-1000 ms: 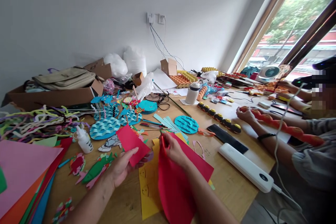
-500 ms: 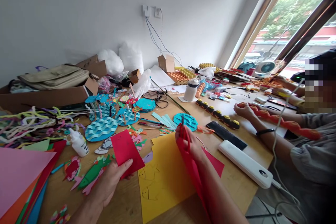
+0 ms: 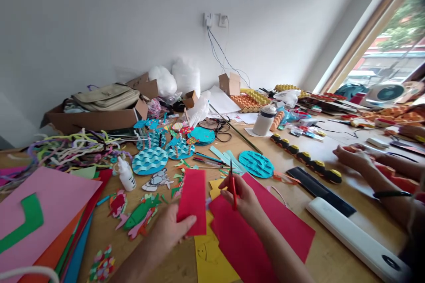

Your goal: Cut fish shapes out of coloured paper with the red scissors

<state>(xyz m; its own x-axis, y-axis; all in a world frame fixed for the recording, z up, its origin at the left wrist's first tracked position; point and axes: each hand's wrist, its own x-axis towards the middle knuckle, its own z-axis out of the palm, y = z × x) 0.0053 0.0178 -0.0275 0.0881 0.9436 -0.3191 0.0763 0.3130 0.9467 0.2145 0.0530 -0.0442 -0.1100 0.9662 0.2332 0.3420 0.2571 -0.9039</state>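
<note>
My left hand [image 3: 171, 227] pinches a small red paper rectangle [image 3: 193, 199] between thumb and fingers, raised above the table. In my right hand [image 3: 245, 199] is a pair of red-handled scissors [image 3: 234, 192], blades pointing away from me and apart from the rectangle. Beneath that hand a large red sheet [image 3: 285, 225] with a stepped left edge lies over a yellow sheet [image 3: 212, 258]. A fish outline is drawn on the yellow part that shows. Left of my hands are a green paper fish [image 3: 141, 213] and a red paper fish [image 3: 117, 203].
A white glue bottle [image 3: 126, 176] and a coloured paper stack [image 3: 49, 216] stand to the left. Blue wavy discs [image 3: 150, 161] sit farther back. At right are a long white power bank-like device [image 3: 355, 239], a black strip [image 3: 322, 190] and another person's hands [image 3: 355, 159].
The view has turned left. The large red sheet, hanging by my right hand before, now lies flat over the yellow sheet. The small rectangle has swung upright in my left hand.
</note>
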